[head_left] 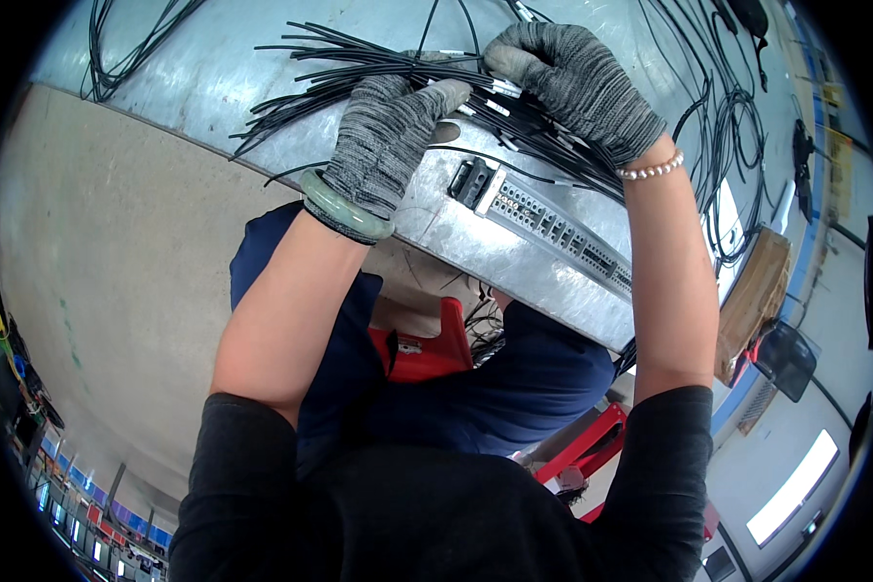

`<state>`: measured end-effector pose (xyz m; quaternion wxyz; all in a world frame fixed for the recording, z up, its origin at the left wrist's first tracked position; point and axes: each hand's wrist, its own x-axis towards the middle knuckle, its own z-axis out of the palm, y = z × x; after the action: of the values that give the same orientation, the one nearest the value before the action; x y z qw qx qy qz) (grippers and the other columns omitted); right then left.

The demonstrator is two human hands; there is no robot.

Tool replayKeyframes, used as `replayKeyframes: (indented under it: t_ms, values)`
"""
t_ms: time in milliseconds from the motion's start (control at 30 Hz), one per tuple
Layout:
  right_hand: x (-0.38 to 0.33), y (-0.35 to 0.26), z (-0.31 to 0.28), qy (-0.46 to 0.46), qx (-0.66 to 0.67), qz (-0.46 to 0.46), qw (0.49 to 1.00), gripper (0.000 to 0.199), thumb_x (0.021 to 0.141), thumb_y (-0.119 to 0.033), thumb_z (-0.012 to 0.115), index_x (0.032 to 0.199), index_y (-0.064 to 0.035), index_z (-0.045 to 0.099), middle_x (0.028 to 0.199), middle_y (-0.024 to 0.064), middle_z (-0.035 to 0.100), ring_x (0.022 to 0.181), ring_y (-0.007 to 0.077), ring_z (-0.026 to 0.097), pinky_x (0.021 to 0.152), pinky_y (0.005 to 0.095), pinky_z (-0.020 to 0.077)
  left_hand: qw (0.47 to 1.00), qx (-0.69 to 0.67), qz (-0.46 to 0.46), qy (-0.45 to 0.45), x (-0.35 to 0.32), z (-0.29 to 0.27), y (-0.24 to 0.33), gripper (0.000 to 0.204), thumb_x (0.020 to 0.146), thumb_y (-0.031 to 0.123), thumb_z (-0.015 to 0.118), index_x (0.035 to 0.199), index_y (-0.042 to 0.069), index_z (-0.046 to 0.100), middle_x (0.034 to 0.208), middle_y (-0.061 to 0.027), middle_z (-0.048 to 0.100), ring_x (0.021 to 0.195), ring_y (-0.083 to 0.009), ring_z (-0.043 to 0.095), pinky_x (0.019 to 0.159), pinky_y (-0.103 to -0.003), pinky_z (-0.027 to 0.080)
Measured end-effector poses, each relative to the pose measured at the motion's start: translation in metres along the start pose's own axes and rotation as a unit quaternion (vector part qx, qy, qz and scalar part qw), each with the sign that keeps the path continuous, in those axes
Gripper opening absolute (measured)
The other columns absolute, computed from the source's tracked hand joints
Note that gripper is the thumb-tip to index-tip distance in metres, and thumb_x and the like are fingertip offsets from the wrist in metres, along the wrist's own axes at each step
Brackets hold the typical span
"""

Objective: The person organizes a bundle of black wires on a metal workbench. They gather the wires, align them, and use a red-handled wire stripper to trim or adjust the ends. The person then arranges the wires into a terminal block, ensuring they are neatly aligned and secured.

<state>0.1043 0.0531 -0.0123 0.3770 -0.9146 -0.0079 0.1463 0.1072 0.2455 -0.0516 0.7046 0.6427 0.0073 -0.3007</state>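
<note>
A bundle of thin black cables (325, 73) with white marker sleeves lies across the near edge of the metal table, its loose ends fanned out to the left. My left hand (388, 145), in a grey knitted glove, is closed round the bundle, thumb on top. Just right of it, my right hand (577, 87), gloved alike, has its fingers curled together at the bundle's upper side. A thin black strand (470, 24) loops over the bundle and meets those right fingertips. Below the cables rests a long grey terminal strip (558, 228) with a black end piece.
More black cables lie coiled at the right of the metal table (194, 73) and at its far left. A cardboard box (755, 291) stands at the right edge. Below the table are a red stool (436, 349) and a red metal frame (587, 446).
</note>
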Motion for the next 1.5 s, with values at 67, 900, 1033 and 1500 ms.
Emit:
replayKeyframes:
  t_ms: [67, 900, 1033, 1500]
  values:
    - [0.001, -0.002, 0.004, 0.066, -0.008, 0.028, 0.997, 0.035, 0.091, -0.035, 0.058, 0.105, -0.0045, 0.068, 0.082, 0.0101, 0.068, 0.078, 0.0175, 0.065, 0.077, 0.0330, 0.0517, 0.980, 0.174, 0.090, -0.039, 0.002, -0.006, -0.003, 0.032, 0.079, -0.001, 0.066, 0.111, 0.000, 0.064, 0.097, -0.0146, 0.067, 0.089, -0.0216, 0.067, 0.077, -0.028, 0.057]
    - [-0.018, -0.006, 0.007, 0.082, 0.085, 0.011, 0.993, 0.038, 0.083, -0.034, 0.069, 0.106, -0.0035, 0.067, 0.079, 0.0084, 0.066, 0.075, 0.0156, 0.064, 0.074, 0.0310, 0.0520, 0.954, 0.177, 0.237, -0.055, 0.017, -0.016, -0.030, 0.033, 0.077, 0.018, 0.073, 0.106, 0.002, 0.066, 0.093, -0.0126, 0.069, 0.089, -0.0255, 0.066, 0.079, -0.032, 0.054]
    - [-0.014, -0.013, 0.002, -0.028, -0.031, -0.002, 0.999, 0.038, 0.080, -0.032, 0.072, 0.106, -0.0041, 0.068, 0.076, 0.0062, 0.065, 0.073, 0.0144, 0.062, 0.072, 0.0298, 0.0511, 0.978, -0.180, 0.034, -0.103, 0.012, -0.018, -0.031, 0.034, 0.078, 0.018, 0.073, 0.108, 0.003, 0.065, 0.095, -0.0118, 0.069, 0.094, -0.0246, 0.066, 0.083, -0.030, 0.054]
    - [-0.005, -0.001, 0.003, -0.027, -0.001, 0.014, 1.000, 0.037, 0.081, -0.035, 0.068, 0.099, -0.0017, 0.069, 0.071, 0.0103, 0.065, 0.066, 0.0180, 0.061, 0.067, 0.0324, 0.0507, 0.983, -0.011, 0.166, -0.077, 0.027, -0.021, -0.053, 0.034, 0.078, 0.018, 0.072, 0.107, 0.002, 0.066, 0.094, -0.0141, 0.070, 0.085, -0.0261, 0.068, 0.076, -0.032, 0.055]
